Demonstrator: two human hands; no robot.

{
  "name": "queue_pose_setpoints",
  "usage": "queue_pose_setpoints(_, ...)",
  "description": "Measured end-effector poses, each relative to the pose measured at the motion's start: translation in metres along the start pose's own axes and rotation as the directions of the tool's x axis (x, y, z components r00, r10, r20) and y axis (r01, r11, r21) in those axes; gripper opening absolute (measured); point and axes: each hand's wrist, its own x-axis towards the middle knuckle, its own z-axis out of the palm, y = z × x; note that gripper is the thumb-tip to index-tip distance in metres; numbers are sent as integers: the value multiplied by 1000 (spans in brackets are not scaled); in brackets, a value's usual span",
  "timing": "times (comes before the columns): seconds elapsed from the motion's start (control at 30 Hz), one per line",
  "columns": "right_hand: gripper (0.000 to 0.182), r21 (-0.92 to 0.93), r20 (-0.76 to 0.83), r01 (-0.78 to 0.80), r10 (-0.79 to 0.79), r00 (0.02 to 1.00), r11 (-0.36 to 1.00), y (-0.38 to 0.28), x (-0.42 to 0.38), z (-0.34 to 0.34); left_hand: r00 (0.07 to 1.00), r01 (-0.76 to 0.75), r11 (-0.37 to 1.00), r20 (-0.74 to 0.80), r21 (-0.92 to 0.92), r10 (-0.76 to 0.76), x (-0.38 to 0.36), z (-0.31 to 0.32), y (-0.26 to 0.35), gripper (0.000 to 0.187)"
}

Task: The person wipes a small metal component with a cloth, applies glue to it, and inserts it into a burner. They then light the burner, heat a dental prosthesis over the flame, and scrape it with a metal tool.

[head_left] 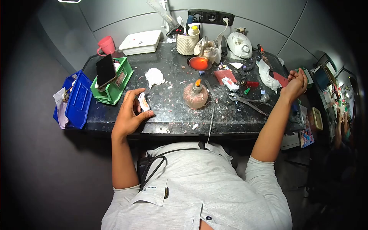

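My left hand (129,113) rests at the near left edge of the dark worktop (168,115), thumb and fingers closed on a small white piece (143,102). My right hand (296,84) is far out at the right end of the worktop, fingers curled into a fist near a red sheet (281,79) and a white cloth (266,76); whether it holds anything is hidden. Between the hands stands a lit spirit burner (196,95) with a small flame. A long thin metal tool (212,111) lies beside it, reaching the front edge.
A green bin (115,82) with a phone (105,70) and a blue bin (76,99) stand at left. A pink mug (106,45), white box (140,41), tool cup (188,42), red bowl (199,63), white machine (239,45) line the back. Pliers (249,102) lie right of the burner.
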Motion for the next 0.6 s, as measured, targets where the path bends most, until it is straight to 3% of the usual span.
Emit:
queue_pose_setpoints(0.1, 18, -12, 90, -33, 34, 995, 999, 19, 3, 0, 1000, -11, 1000, -14, -10, 11, -1, 2, -5, 81)
queue_pose_setpoints(0.13, 17, -114, 243, -64, 90, 966, 991, 25, 2, 0, 1000, -5, 1000, -9, -24, 5, -1, 2, -7, 80)
queue_pose_setpoints(0.23, 17, -499, 582, 1, 335, 741, 866, 36, -8, 5, 1000, 13, 997, -2, -73, -13, 0, 0, -10, 80)
queue_pose_setpoints(0.3, 15, -595, 751, 322, 366, 550, 737, 21, -41, 10, 1000, 20, 993, 12, -116, -19, 1, 2, -9, 79)
queue_pose_setpoints(0.37, 17, -550, 829, 484, 373, 417, 680, 29, -58, 15, 997, 77, 969, 17, -233, -75, 0, 2, -3, 78)
queue_pose_setpoints(0.5, 21, -555, 831, 497, 466, 303, 667, 2, -100, 35, 999, 48, 969, 6, -244, -48, 1, 2, -8, 79)
queue_pose_setpoints(0.57, 24, -496, 860, 585, 457, 227, 641, 7, -106, 35, 999, -2, 972, -39, -234, -7, 3, 6, -6, 77)
queue_pose_setpoints(0.6, 24, -496, 860, 584, 455, 231, 642, 6, -105, 35, 999, -9, 969, -45, -248, -2, 2, 7, -5, 77)
